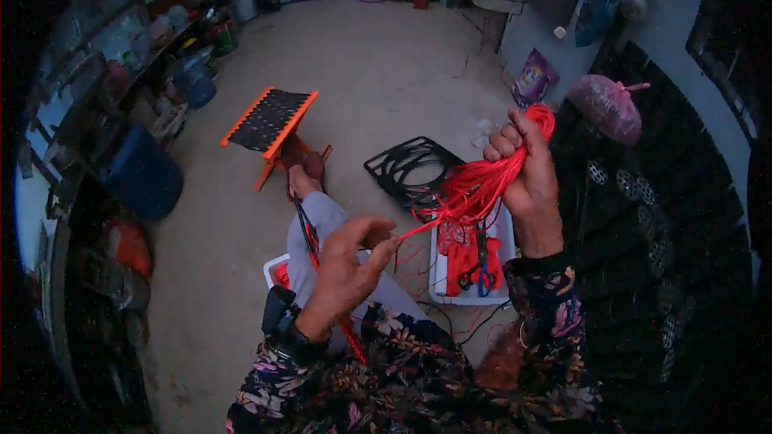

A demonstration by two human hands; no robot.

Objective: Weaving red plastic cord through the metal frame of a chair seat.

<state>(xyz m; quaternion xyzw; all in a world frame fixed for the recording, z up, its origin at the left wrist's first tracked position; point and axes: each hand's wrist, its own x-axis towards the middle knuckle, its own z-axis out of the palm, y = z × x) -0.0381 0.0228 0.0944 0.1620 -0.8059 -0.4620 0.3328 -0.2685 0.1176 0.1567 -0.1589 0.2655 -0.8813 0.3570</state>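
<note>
My right hand, raised, is closed in a fist round a bundle of thin red cord; its loose strands hang toward the left. One drawn-out stretch of the red cord runs to my left hand, whose fingers are pinched on it. A red and black braided cord stretches from near my foot up my leg, passing behind my left hand to my lap. Below the bundle, a white tray holds red cord pieces and scissors with dark blue handles. Fine red and black strands trail beside it.
An orange folding stool with a black woven seat stands ahead by my foot. A black plastic frame lies on the floor. A second white container sits left of my leg. Blue bins and crowded shelves line the left.
</note>
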